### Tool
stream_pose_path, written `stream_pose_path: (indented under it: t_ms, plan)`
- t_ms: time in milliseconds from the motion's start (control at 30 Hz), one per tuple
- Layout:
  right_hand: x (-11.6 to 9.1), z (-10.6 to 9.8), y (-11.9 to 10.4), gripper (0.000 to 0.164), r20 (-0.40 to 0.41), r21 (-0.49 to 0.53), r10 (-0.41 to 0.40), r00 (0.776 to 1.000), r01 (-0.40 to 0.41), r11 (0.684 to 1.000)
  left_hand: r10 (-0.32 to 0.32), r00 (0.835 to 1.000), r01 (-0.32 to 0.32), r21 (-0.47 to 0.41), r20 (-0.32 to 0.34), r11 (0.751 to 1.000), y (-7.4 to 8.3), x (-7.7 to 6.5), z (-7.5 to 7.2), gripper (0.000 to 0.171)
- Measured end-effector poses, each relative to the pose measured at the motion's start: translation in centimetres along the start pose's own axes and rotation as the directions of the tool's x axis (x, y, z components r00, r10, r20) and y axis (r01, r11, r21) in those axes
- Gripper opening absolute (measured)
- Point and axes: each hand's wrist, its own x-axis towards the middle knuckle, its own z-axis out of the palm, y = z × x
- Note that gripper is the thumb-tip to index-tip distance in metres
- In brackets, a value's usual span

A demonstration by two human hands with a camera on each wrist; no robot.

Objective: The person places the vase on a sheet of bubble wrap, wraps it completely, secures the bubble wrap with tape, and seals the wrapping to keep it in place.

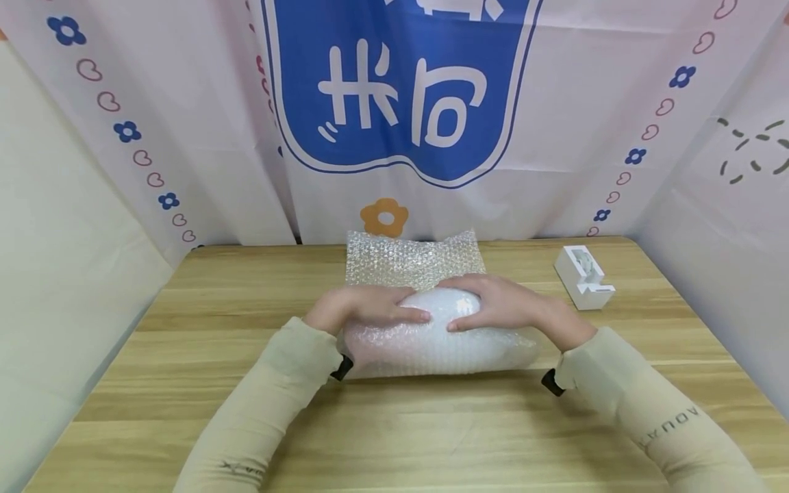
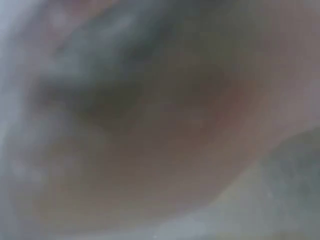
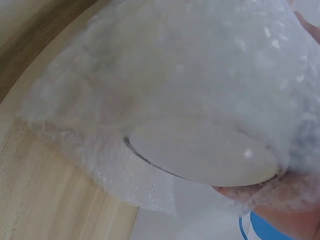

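Note:
A white, rounded object wrapped in bubble wrap (image 1: 440,346) lies across the middle of the table; through the film in the right wrist view shows a smooth white oval (image 3: 200,152) with a dark edge line. My left hand (image 1: 379,306) grips its left side, thumb on top and fingers over the far side. From the right, my right hand (image 1: 502,305) holds it the same way, the two thumbs pointing at each other. A free flap of bubble wrap (image 1: 409,260) stretches out behind. In the left wrist view a hand (image 2: 165,165) fills the frame, badly blurred.
A white tape dispenser (image 1: 584,279) stands at the back right of the wooden table (image 1: 203,370). Behind the table's far edge hangs a printed curtain (image 1: 542,198), with pale fabric walls (image 1: 68,274) at both sides.

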Motion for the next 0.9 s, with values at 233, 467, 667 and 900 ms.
stream_pose_path:
  t_ms: [233,467,667,900]
  plan:
    - [0.6,-0.3,0.4,0.067,0.037,0.06,0.013,0.999,-0.015,0.998,-0.008,0.994,0.008,0.001,-0.106,1.0,-0.5,-0.1,0.2,0.083]
    - [0.8,-0.5,0.8,0.069,0.07,0.107,0.065,0.995,-0.072,0.992,0.096,0.938,-0.03,0.198,-0.333,0.98,-0.2,-0.2,0.6,0.06]
    - [0.9,-0.6,0.9,0.074,0.085,0.095,0.084,0.993,-0.092,0.991,0.248,0.84,0.031,0.499,-0.483,0.866,0.9,-0.9,1.3,0.064]
    - [1.0,-0.8,0.8,0.074,0.088,0.089,0.073,0.993,-0.081,0.993,0.437,0.703,0.081,0.674,-0.561,0.734,1.7,-1.9,3.1,0.046]
